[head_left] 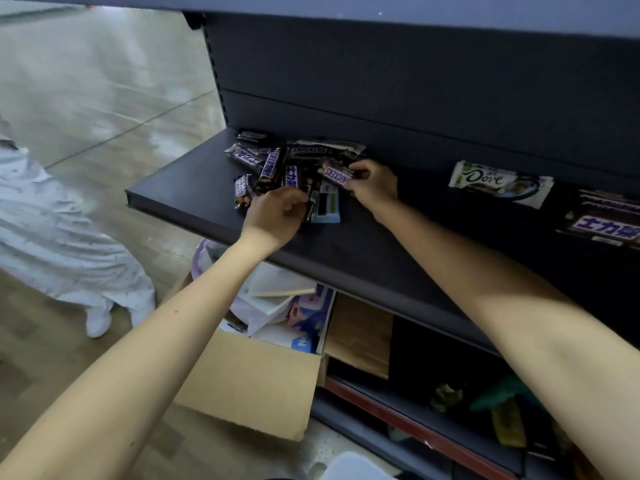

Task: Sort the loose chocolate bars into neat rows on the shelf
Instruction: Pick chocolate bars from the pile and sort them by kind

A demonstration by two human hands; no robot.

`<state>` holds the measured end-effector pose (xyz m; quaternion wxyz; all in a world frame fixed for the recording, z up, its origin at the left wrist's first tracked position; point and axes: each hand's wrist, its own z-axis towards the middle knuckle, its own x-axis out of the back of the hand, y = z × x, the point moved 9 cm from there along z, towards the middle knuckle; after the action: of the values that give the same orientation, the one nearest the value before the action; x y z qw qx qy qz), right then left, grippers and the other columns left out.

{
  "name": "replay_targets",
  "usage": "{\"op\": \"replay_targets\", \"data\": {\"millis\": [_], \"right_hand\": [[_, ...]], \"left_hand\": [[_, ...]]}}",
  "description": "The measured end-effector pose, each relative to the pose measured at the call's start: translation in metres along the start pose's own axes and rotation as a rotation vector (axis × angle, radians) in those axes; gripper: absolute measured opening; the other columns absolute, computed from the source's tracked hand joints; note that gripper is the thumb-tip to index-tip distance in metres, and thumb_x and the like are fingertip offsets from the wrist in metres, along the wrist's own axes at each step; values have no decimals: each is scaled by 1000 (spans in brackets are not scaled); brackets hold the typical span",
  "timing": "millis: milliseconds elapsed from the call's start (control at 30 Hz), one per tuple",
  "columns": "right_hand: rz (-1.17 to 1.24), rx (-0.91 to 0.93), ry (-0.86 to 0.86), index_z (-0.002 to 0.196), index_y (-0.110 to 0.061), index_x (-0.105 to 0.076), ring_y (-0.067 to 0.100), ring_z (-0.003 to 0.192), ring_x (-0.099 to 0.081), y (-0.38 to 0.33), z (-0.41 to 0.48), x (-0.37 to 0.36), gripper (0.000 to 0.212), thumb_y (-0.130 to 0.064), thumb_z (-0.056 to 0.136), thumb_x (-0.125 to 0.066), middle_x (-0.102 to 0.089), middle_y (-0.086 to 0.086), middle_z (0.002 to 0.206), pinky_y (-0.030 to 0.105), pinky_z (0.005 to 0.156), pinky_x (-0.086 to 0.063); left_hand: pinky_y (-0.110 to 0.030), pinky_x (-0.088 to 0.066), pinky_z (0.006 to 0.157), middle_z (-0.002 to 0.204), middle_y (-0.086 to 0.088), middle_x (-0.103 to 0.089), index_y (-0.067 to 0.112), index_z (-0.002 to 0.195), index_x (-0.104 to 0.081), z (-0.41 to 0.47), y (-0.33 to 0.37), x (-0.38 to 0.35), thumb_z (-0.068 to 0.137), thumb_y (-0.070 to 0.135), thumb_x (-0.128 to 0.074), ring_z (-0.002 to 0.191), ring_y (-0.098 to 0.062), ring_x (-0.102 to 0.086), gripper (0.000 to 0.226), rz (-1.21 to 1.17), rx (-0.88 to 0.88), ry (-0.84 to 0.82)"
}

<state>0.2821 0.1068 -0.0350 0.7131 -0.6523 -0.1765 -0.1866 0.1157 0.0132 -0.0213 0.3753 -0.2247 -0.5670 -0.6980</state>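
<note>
Pinched one Snickers bar (337, 174) in right grip (375, 187), long side slanting back-left to front-right. Curled left grip (277, 216) around another bar at the pile (277, 161) on shelf (194, 188).

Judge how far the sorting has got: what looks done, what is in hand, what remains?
Done: little. To the right, one Dove bar lies alone and some Snickers bars lie stacked by the frame edge.
In hand: the right hand pinches a Snickers bar; the left hand grips another bar in the pile.
Left: the jumbled pile at the shelf back, still in no rows.
</note>
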Motion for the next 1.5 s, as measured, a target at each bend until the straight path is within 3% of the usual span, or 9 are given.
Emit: {"op": "replay_targets", "data": {"millis": [100, 233, 367, 433, 600, 800, 1067, 1400, 1500], "right_hand": [[217, -77, -29, 116, -13, -61, 11, 88, -60, 17, -6, 14, 35, -8, 82, -67, -60, 1, 104, 29, 83, -55], [434, -136, -38, 116, -9, -60, 8, 85, -60, 38, -24, 57, 31, -1, 85, -60, -59, -1, 96, 18, 73, -55], [598, -203, 12, 107, -11, -59, 10, 89, -59, 63, -49, 117, 24, 2, 88, -55, -59, -3, 94, 17, 72, -54], [634, -224, 45, 107, -12, -58, 9, 86, -59, 73, -62, 144, 23, 2, 88, -54, -59, -2, 93, 17, 73, -53], [609, -245, 81, 114, -12, -60, 8, 87, -61, 95, -91, 196, 30, 2, 88, -54, -62, -2, 96, 18, 77, -53], [607, -257, 129, 112, -13, -59, 9, 90, -60, 116, -116, 236, 28, 1, 89, -53, -61, -1, 97, 22, 82, -51], [575, -240, 162, 112, -13, -58, 8, 88, -59, 134, -135, 265, 26, 0, 90, -53, -60, -1, 94, 18, 74, -51], [677, -290, 272, 118, -18, -51, 9, 83, -58, 155, -156, 294, 23, -18, 95, -49, -58, -4, 102, 19, 69, -50], [601, -284, 292, 119, -21, -51, 9, 83, -58, 159, -158, 303, 24, -21, 95, -49, -57, -5, 104, 21, 70, -50]], "left_hand": [[-21, -45, 89, 104, 1, -69, 14, 103, -68, 4, 12, -11, 89, 10, -51, 94, -13, -63, 22, -111, 9, -18], [-16, -43, 77, 94, 8, -63, 15, 102, -66, 7, 38, -23, 89, 10, -52, 86, -5, -57, 19, -229, 18, 30], [0, -38, 64, 96, 9, -59, 17, 108, -61, 9, 70, -52, 89, 11, -53, 83, -3, -53, 21, -362, 35, 25], [-4, -40, 65, 95, 10, -59, 20, 106, -59, 8, 89, -75, 88, 12, -54, 85, -5, -56, 20, -432, 37, -37], [-25, -50, 73, 87, 16, -60, 25, 108, -54, 0, 147, -131, 91, 25, -55, 82, -7, -63, 17, -557, 28, -247], [-15, -50, 59, 83, 11, -61, 21, 103, -57, -20, 202, -170, 94, 23, -52, 68, -2, -60, 11, -717, 50, -402], [-12, -51, 57, 78, 3, -62, 10, 102, -61, -38, 222, -197, 92, 12, -54, 64, -3, -61, 13, -858, 125, -440], [-19, -49, 69, 83, 5, -62, 23, 84, -61, -54, 244, -212, 91, 14, -55, 77, -5, -60, 13, -1224, 377, -447], [-19, -49, 67, 83, 6, -63, 24, 86, -61, -57, 249, -211, 91, 15, -55, 74, -3, -61, 12, -1221, 321, -412]]}}
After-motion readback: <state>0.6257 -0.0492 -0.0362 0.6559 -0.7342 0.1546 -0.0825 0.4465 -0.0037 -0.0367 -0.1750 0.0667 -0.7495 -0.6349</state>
